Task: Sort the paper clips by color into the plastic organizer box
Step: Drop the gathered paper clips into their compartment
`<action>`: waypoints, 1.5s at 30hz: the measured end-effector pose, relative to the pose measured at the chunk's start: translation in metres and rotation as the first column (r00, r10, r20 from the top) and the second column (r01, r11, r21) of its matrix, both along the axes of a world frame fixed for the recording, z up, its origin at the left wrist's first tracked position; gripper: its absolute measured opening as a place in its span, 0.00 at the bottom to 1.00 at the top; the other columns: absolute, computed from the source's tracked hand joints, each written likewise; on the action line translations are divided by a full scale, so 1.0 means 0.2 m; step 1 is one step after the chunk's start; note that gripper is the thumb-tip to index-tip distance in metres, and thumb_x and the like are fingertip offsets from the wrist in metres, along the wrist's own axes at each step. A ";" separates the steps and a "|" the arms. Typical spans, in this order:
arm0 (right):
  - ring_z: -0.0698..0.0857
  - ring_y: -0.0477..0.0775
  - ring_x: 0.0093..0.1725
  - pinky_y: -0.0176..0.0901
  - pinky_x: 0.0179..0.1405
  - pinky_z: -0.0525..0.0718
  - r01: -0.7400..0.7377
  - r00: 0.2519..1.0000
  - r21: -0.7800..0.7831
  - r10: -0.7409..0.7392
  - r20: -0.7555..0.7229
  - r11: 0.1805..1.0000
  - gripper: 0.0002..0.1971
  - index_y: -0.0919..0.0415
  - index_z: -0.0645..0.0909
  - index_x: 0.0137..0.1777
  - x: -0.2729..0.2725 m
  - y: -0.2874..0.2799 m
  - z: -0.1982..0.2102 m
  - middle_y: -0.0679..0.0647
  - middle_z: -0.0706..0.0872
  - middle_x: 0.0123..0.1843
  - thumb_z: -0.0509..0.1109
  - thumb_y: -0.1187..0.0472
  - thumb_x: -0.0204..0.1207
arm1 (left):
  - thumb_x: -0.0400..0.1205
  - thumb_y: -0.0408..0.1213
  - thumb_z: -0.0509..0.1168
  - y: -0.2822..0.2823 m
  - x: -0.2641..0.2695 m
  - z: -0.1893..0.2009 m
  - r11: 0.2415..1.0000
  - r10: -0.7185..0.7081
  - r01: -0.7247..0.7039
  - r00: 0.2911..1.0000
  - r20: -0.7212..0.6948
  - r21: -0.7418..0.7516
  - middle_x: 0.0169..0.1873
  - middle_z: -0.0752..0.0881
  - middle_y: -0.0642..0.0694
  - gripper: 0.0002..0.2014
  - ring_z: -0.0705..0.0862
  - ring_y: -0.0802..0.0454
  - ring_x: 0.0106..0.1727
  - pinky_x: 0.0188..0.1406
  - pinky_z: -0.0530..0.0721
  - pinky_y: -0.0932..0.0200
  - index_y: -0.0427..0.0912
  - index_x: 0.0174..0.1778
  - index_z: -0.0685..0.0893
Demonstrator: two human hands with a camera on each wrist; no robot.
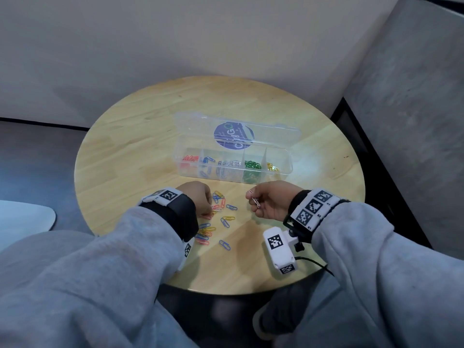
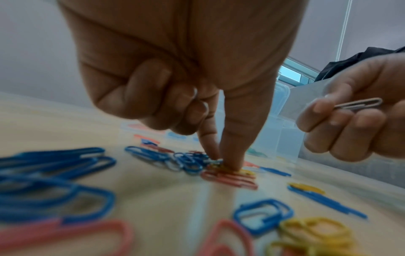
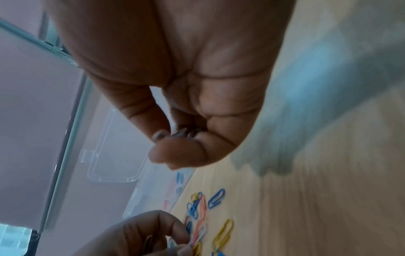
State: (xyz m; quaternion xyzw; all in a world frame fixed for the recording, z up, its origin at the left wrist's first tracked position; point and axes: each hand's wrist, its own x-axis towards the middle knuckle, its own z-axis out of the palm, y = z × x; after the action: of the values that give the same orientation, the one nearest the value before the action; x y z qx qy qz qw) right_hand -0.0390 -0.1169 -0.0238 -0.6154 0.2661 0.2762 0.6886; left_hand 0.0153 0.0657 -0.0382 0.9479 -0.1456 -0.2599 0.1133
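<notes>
A clear plastic organizer box [image 1: 288,169] stands open mid-table, its compartments holding red, blue, silver, green and yellow clips from left to right. A loose pile of paper clips [image 1: 221,217] in blue, pink and yellow lies in front of it. My left hand [image 1: 200,199] reaches down into the pile; thumb and forefinger [image 2: 221,161] pinch a pale silver clip there, the other fingers curled. My right hand [image 1: 253,197] hovers right of the pile and pinches silver clips [image 2: 359,104] between thumb and fingers [image 3: 166,143].
The round wooden table [image 1: 140,146] stands against a wall corner. The box lid [image 1: 238,131] lies folded back behind the box. A white wrist camera [image 1: 278,249] hangs below my right wrist near the front edge. A white surface [image 1: 25,217] lies off to the left.
</notes>
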 end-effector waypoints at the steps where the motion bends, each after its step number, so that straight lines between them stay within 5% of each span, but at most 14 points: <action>1: 0.75 0.46 0.19 0.31 0.18 0.74 -0.003 1.000 0.016 0.003 -0.026 1.000 0.14 0.62 0.73 0.34 0.00 0.01 0.01 0.54 0.71 0.31 0.52 0.66 0.80 | 0.75 0.35 0.69 0.00 0.00 0.00 1.000 -0.015 0.015 1.000 -0.003 0.012 0.43 0.83 0.50 0.07 0.79 0.51 0.45 0.40 0.73 0.61 0.49 0.34 0.78; 5: 0.72 0.47 0.22 0.32 0.17 0.68 -0.096 0.995 -0.057 0.094 -0.036 0.994 0.20 0.59 0.70 0.29 0.00 0.05 0.01 0.53 0.72 0.28 0.55 0.54 0.83 | 0.75 0.35 0.67 -0.01 0.00 0.00 0.998 -0.027 0.028 0.999 -0.024 0.051 0.41 0.83 0.47 0.01 0.79 0.48 0.43 0.40 0.74 0.61 0.45 0.40 0.82; 10: 0.67 0.47 0.26 0.33 0.20 0.64 -0.195 0.980 -0.296 0.196 -0.029 0.935 0.14 0.59 0.70 0.34 0.02 0.11 0.01 0.52 0.69 0.29 0.58 0.61 0.84 | 0.74 0.35 0.67 0.00 0.00 -0.01 0.999 -0.016 0.018 0.999 -0.044 0.040 0.36 0.82 0.46 0.02 0.77 0.48 0.39 0.38 0.73 0.61 0.44 0.36 0.81; 18: 0.74 0.43 0.33 0.34 0.28 0.69 -0.414 0.788 -0.772 0.615 -0.040 0.481 0.05 0.49 0.81 0.42 0.03 0.23 0.01 0.41 0.74 0.33 0.71 0.61 0.73 | 0.75 0.39 0.70 0.10 0.04 0.07 0.976 0.079 -0.125 0.967 -0.241 -0.181 0.29 0.80 0.47 0.06 0.75 0.50 0.32 0.35 0.74 0.62 0.43 0.34 0.81; 20: 0.76 0.47 0.39 0.34 0.28 0.70 -0.406 0.766 -0.824 0.639 -0.071 0.396 0.07 0.47 0.81 0.45 0.04 0.27 -0.01 0.41 0.73 0.34 0.71 0.61 0.72 | 0.78 0.34 0.67 0.14 0.06 0.11 0.907 0.151 -0.274 0.920 -0.361 -0.319 0.30 0.78 0.43 0.08 0.70 0.50 0.27 0.27 0.68 0.64 0.40 0.33 0.78; 23: 0.77 0.50 0.45 0.36 0.34 0.72 -0.395 0.753 -0.854 0.652 -0.089 0.339 0.08 0.51 0.81 0.51 0.06 0.30 -0.02 0.44 0.76 0.38 0.70 0.62 0.73 | 0.80 0.26 0.59 0.20 0.09 0.16 0.693 0.270 -0.522 0.828 -0.492 -0.498 0.28 0.75 0.42 0.12 0.72 0.57 0.18 0.14 0.66 0.70 0.38 0.30 0.74; 26: 0.81 0.54 0.51 0.39 0.42 0.74 -0.399 0.742 -0.859 0.663 -0.098 0.320 0.05 0.53 0.77 0.46 0.08 0.32 -0.02 0.52 0.83 0.51 0.71 0.60 0.73 | 0.80 0.25 0.54 0.27 0.10 0.22 0.476 0.347 -0.657 0.752 -0.561 -0.585 0.25 0.74 0.43 0.14 0.71 0.60 0.13 0.10 0.64 0.73 0.38 0.28 0.71; 29: 0.79 0.52 0.47 0.40 0.44 0.76 -0.423 0.717 -0.863 0.684 -0.132 0.276 0.02 0.55 0.79 0.45 0.10 0.34 -0.02 0.53 0.83 0.49 0.69 0.62 0.74 | 0.79 0.26 0.53 0.32 0.11 0.23 0.401 0.392 -0.708 0.706 -0.590 -0.581 0.20 0.74 0.45 0.13 0.70 0.59 0.13 0.11 0.62 0.73 0.39 0.27 0.69; 34: 0.75 0.52 0.42 0.37 0.29 0.71 -0.479 0.678 -0.855 0.703 -0.214 0.201 0.08 0.56 0.74 0.34 0.11 0.34 -0.03 0.52 0.78 0.38 0.67 0.63 0.74 | 0.76 0.25 0.51 0.31 0.09 0.20 0.468 0.423 -0.719 0.692 -0.585 -0.513 0.20 0.74 0.46 0.13 0.68 0.59 0.12 0.11 0.60 0.73 0.39 0.25 0.68; 39: 0.75 0.51 0.33 0.37 0.30 0.73 -0.471 0.774 -0.787 0.614 -0.153 0.398 0.12 0.53 0.72 0.29 0.09 0.27 0.00 0.50 0.77 0.32 0.71 0.60 0.71 | 0.77 0.26 0.52 0.30 0.10 0.17 0.493 0.429 -0.729 0.678 -0.597 -0.474 0.19 0.73 0.47 0.10 0.67 0.57 0.14 0.12 0.60 0.74 0.41 0.32 0.72; 45: 0.73 0.50 0.23 0.37 0.23 0.71 -0.424 0.859 -0.628 0.508 -0.053 0.652 0.12 0.58 0.72 0.30 0.08 0.19 0.01 0.54 0.76 0.27 0.70 0.68 0.71 | 0.80 0.34 0.61 0.25 0.07 0.14 0.907 0.255 -0.335 0.920 -0.297 -0.257 0.25 0.70 0.48 0.06 0.64 0.53 0.24 0.23 0.60 0.65 0.41 0.37 0.76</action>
State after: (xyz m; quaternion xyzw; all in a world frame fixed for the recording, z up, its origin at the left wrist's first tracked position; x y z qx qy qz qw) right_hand -0.0232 -0.0799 -0.0210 -0.8701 0.1295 0.3008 0.3684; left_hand 0.0286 0.1160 -0.0102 0.8886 -0.0215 -0.3346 0.3130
